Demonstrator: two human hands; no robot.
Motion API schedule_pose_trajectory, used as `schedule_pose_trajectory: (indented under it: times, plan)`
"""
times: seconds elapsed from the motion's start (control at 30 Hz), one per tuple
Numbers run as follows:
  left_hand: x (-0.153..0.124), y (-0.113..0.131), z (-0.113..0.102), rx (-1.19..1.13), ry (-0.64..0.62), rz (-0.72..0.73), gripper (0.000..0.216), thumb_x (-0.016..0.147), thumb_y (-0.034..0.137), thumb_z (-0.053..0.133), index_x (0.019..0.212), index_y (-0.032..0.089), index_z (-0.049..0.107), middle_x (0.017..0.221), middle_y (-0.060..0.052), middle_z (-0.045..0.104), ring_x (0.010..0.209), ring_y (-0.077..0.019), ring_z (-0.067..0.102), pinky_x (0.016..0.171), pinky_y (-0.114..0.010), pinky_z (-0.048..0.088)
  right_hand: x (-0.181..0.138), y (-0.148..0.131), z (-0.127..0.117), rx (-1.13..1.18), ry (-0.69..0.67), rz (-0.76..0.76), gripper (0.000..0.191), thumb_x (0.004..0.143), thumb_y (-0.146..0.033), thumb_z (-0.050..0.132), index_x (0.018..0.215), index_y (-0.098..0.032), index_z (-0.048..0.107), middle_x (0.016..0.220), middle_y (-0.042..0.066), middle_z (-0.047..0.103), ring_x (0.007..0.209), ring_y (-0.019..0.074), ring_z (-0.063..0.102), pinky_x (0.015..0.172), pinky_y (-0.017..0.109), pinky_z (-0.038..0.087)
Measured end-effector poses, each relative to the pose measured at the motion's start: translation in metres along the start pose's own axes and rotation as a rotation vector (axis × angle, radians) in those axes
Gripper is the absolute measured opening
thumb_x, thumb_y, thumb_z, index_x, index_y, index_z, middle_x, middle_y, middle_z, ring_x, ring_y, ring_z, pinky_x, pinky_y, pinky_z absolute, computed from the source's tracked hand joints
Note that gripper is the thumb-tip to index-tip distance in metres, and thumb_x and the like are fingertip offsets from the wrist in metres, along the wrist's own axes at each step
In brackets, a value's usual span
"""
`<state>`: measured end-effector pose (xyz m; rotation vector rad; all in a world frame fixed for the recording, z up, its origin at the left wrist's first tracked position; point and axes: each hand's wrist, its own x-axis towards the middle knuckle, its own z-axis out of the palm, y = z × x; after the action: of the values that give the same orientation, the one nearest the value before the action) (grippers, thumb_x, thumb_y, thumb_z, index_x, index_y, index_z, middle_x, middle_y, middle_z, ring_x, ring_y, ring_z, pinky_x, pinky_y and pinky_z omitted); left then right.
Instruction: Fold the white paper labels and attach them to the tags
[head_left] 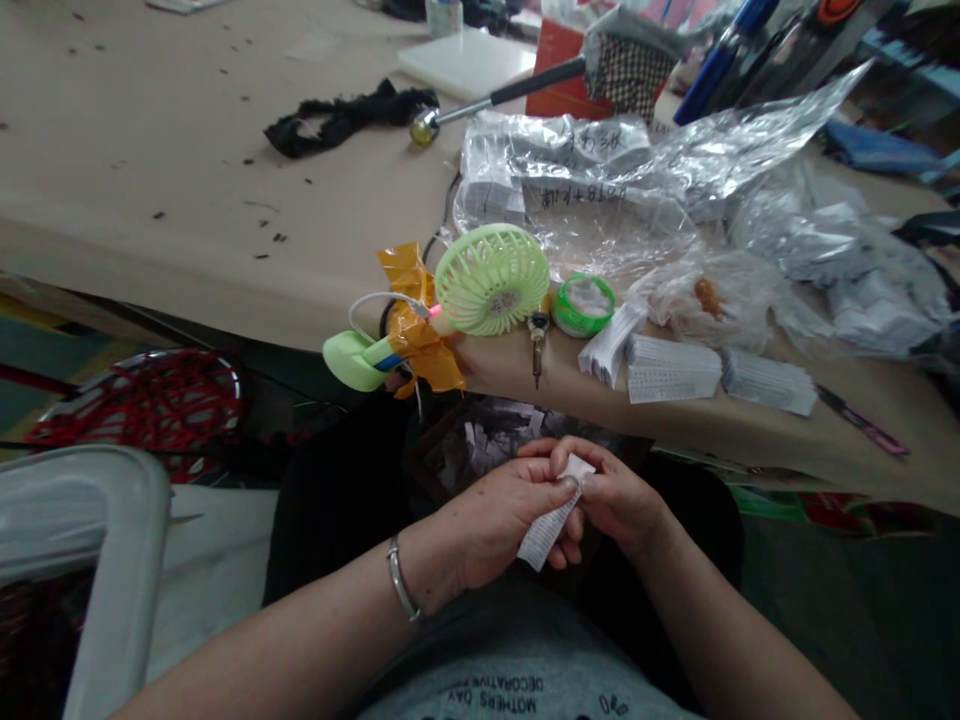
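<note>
Over my lap, my left hand (504, 515) and my right hand (619, 497) meet around a small white printed label (549, 528). Thumb and fingers of the left pinch it along its middle, while the right grips it near the top end. Its lower end hangs free with rows of fine print showing. Behind the hands, below the table edge, is a container of loose white and dark pieces (499, 438). Nearest on the table lie stacks of similar labels (673, 370) and a pointed tool with a metal tip (538, 350).
A green fan (493, 280) is taped to the table edge beside a round green tin (583, 304). Clear plastic bags (577, 190), a long-handled hammer (480, 103), black cloth (337, 118) and pink-handled tweezers (862, 422) lie around. A plastic bin (139, 560) stands at left.
</note>
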<state>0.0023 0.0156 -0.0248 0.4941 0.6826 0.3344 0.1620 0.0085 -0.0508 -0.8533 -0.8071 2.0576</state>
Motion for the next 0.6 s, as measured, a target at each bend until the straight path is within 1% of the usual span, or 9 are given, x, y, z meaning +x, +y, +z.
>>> schedule_pose_trajectory:
  times: [0.07, 0.13, 0.2, 0.23, 0.3, 0.37, 0.4, 0.5, 0.6]
  plan:
    - [0.001, -0.001, -0.001, 0.006, 0.017, -0.002, 0.021, 0.081, 0.034, 0.059, 0.084, 0.014, 0.055, 0.058, 0.001, 0.057, 0.043, -0.0077, 0.053, 0.045, -0.019, 0.043, 0.0, 0.002, 0.002, -0.026, 0.021, -0.002, 0.018, 0.068, -0.03, 0.074, 0.081, -0.022, 0.065, 0.117, 0.004, 0.063, 0.098, 0.0202, 0.064, 0.074, 0.028, 0.055]
    - [0.001, 0.0, -0.001, 0.024, 0.045, 0.003, 0.02, 0.083, 0.033, 0.057, 0.084, 0.013, 0.056, 0.057, 0.002, 0.056, 0.043, -0.0076, 0.052, 0.045, -0.019, 0.043, -0.001, 0.004, 0.004, -0.15, 0.068, -0.04, 0.022, 0.071, -0.035, 0.071, 0.09, -0.024, 0.066, 0.114, 0.004, 0.064, 0.096, 0.0212, 0.065, 0.074, 0.031, 0.055]
    - [0.0, 0.003, -0.001, 0.036, 0.088, 0.023, 0.019, 0.083, 0.032, 0.057, 0.084, 0.014, 0.056, 0.058, 0.002, 0.056, 0.045, -0.0078, 0.054, 0.044, -0.018, 0.041, -0.003, 0.004, 0.007, -0.405, 0.177, -0.129, 0.03, 0.078, -0.036, 0.064, 0.106, -0.026, 0.063, 0.11, 0.005, 0.065, 0.093, 0.0211, 0.066, 0.076, 0.034, 0.055]
    - [0.0, 0.004, -0.001, 0.04, 0.109, 0.035, 0.018, 0.082, 0.032, 0.057, 0.083, 0.014, 0.056, 0.058, 0.001, 0.056, 0.046, -0.0079, 0.054, 0.044, -0.017, 0.041, -0.005, 0.003, 0.008, -0.573, 0.248, -0.206, 0.034, 0.08, -0.035, 0.062, 0.113, -0.027, 0.06, 0.11, 0.005, 0.065, 0.095, 0.0213, 0.065, 0.08, 0.035, 0.055]
    - [-0.002, 0.007, -0.001, 0.037, 0.14, 0.057, 0.016, 0.082, 0.03, 0.057, 0.082, 0.014, 0.056, 0.059, 0.001, 0.056, 0.047, -0.0079, 0.055, 0.044, -0.017, 0.04, -0.008, 0.0, 0.012, -0.91, 0.365, -0.394, 0.037, 0.083, -0.03, 0.059, 0.12, -0.025, 0.057, 0.115, 0.007, 0.062, 0.105, 0.0222, 0.061, 0.092, 0.039, 0.049]
    - [-0.002, 0.009, -0.002, 0.03, 0.149, 0.073, 0.016, 0.083, 0.029, 0.056, 0.082, 0.013, 0.057, 0.059, 0.001, 0.056, 0.047, -0.0078, 0.055, 0.044, -0.017, 0.04, -0.01, -0.002, 0.015, -1.161, 0.409, -0.541, 0.037, 0.085, -0.026, 0.057, 0.121, -0.023, 0.056, 0.12, 0.009, 0.059, 0.113, 0.0228, 0.056, 0.099, 0.04, 0.044]
    - [-0.003, 0.009, -0.003, 0.024, 0.151, 0.078, 0.016, 0.084, 0.029, 0.055, 0.084, 0.013, 0.057, 0.06, 0.001, 0.056, 0.047, -0.0078, 0.055, 0.044, -0.017, 0.04, -0.01, -0.003, 0.016, -1.244, 0.407, -0.578, 0.036, 0.086, -0.025, 0.056, 0.121, -0.021, 0.056, 0.121, 0.01, 0.059, 0.114, 0.0228, 0.055, 0.099, 0.04, 0.044]
    - [-0.002, 0.009, -0.004, 0.01, 0.165, 0.076, 0.015, 0.085, 0.027, 0.052, 0.089, 0.014, 0.058, 0.063, 0.0, 0.058, 0.049, -0.0079, 0.056, 0.044, -0.016, 0.04, -0.009, -0.003, 0.017, -1.371, 0.373, -0.59, 0.031, 0.088, -0.025, 0.052, 0.118, -0.02, 0.058, 0.115, 0.01, 0.062, 0.109, 0.0226, 0.058, 0.094, 0.039, 0.048]
    - [-0.003, 0.008, -0.004, 0.011, 0.184, 0.069, 0.015, 0.086, 0.026, 0.051, 0.087, 0.014, 0.059, 0.064, 0.0, 0.058, 0.049, -0.0074, 0.056, 0.044, -0.016, 0.04, -0.007, -0.001, 0.018, -1.343, 0.392, -0.583, 0.032, 0.087, -0.026, 0.052, 0.118, -0.021, 0.057, 0.114, 0.01, 0.063, 0.108, 0.0233, 0.058, 0.094, 0.04, 0.047]
